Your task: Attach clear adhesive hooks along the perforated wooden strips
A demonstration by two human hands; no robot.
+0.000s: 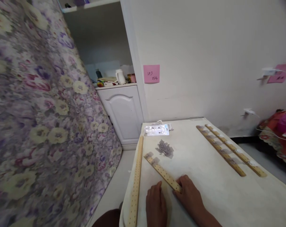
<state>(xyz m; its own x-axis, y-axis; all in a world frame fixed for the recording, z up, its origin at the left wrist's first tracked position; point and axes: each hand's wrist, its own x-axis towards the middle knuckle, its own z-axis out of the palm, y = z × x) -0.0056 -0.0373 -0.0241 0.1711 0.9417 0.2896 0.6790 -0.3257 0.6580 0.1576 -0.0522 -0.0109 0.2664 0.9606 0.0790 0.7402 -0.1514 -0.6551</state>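
Note:
My right hand (188, 193) grips the near end of a narrow wooden strip (165, 176) with rows of small holes. Small clear pieces (152, 160) sit at that strip's far end. On the tabletop, just left of the strip, rests my left hand (155, 204), back up and holding nothing visible; its fingers lie close together with the thumb apart. Beyond the strip is a loose pile of small clear plastic and metal pieces (165, 148). A longer wooden strip (136, 181) with holes runs along the table's left edge.
Two wooden strips (220, 150) (236, 150) with clear and white pieces attached lie on the right of the white-covered table (187, 148). A clear packet (156, 130) sits at the back. A floral curtain (50, 126) hangs left; the wall (192, 63) stands behind.

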